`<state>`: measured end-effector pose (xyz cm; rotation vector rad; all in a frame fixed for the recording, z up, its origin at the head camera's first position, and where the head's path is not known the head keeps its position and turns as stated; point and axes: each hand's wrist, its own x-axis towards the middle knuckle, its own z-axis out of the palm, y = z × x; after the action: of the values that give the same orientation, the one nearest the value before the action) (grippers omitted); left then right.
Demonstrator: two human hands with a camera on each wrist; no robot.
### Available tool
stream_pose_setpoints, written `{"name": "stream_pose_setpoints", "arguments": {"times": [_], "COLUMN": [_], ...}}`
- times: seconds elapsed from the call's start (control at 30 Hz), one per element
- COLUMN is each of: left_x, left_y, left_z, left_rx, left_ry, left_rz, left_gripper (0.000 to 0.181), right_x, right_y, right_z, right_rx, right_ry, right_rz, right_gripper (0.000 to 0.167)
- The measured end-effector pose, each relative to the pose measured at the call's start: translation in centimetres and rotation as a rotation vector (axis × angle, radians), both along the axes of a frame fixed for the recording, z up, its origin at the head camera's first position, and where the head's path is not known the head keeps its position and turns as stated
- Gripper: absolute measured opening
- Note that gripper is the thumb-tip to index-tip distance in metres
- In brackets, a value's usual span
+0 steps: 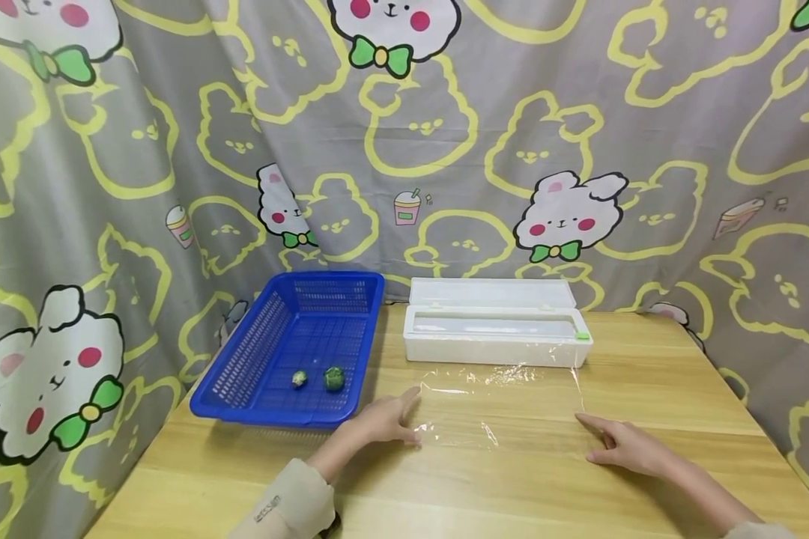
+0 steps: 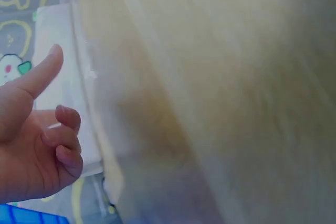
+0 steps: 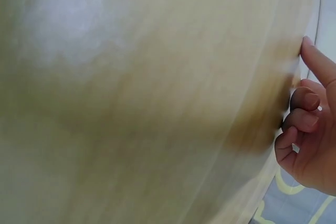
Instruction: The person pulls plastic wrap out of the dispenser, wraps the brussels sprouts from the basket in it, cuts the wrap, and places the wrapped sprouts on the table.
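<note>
A sheet of clear cling film (image 1: 492,408) lies spread on the wooden table, its shine showing between the two hands. At its left side is the left hand (image 1: 381,419), thumb and forefinger spread apart. In the left wrist view that thumb stands out and the other fingers curl loosely, with nothing seen between them. The right hand (image 1: 628,447) is at the film's right edge, forefinger pointing inward at a corner and thumb apart below it. Behind the film stands a white cling film dispenser (image 1: 492,352), its lid raised and a green slider (image 1: 582,336) at its right end.
A blue plastic basket (image 1: 205,404) stands at the left, close to the left forearm. Two small round green vegetables, one pale (image 1: 300,379) and one darker (image 1: 333,379), lie in it. A patterned curtain (image 1: 445,165) hangs behind the table (image 1: 458,498).
</note>
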<state>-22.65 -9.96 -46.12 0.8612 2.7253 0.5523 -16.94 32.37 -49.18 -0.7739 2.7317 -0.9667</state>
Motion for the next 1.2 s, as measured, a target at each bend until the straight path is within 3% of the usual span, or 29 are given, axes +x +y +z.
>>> {"name": "stream_pose_setpoints", "arguments": {"times": [0.07, 0.3, 0.4, 0.57, 0.7, 0.83, 0.97, 1.03, 1.2], "left_x": [0.3, 2.5, 3.2, 3.1, 2.2, 1.7, 0.9, 0.3, -0.7], "left_y": [-0.1, -0.4, -0.8, -2.5, -4.7, -7.0, -9.2, -10.5, -13.0], "left_z": [0.6, 3.6, 5.1, 7.1, 8.2, 8.9, 8.2, 7.2, 6.1], "left_rx": [0.049, 0.231, 0.307, 0.406, 0.473, 0.510, 0.554, 0.575, 0.584], "left_ry": [-0.021, -0.071, -0.091, -0.009, 0.053, 0.074, 0.070, 0.068, 0.090], "left_rz": [-0.024, -0.206, -0.230, -0.243, -0.191, -0.096, -0.021, 0.006, 0.072], "left_gripper": [0.083, 0.079, 0.076, 0.074, 0.070, 0.067, 0.064, 0.063, 0.060], "right_x": [0.0, -0.1, -0.1, 0.0, 0.1, 0.1, 0.2, 0.2, 0.3], "right_y": [0.1, 0.2, 0.1, 0.0, 0.0, -0.1, 0.0, 0.0, -0.1], "right_z": [0.0, 0.0, 0.0, 0.0, 0.0, 0.0, -0.1, -0.1, -0.1], "right_rx": [-0.002, 0.021, 0.042, 0.053, 0.051, 0.052, 0.047, 0.056, 0.070], "right_ry": [-0.003, -0.048, -0.044, -0.022, -0.007, 0.038, 0.080, 0.075, 0.032], "right_rz": [-0.002, -0.027, -0.029, -0.007, -0.006, -0.012, -0.020, -0.028, -0.048], "right_gripper": [0.065, 0.068, 0.068, 0.067, 0.066, 0.065, 0.063, 0.064, 0.065]}}
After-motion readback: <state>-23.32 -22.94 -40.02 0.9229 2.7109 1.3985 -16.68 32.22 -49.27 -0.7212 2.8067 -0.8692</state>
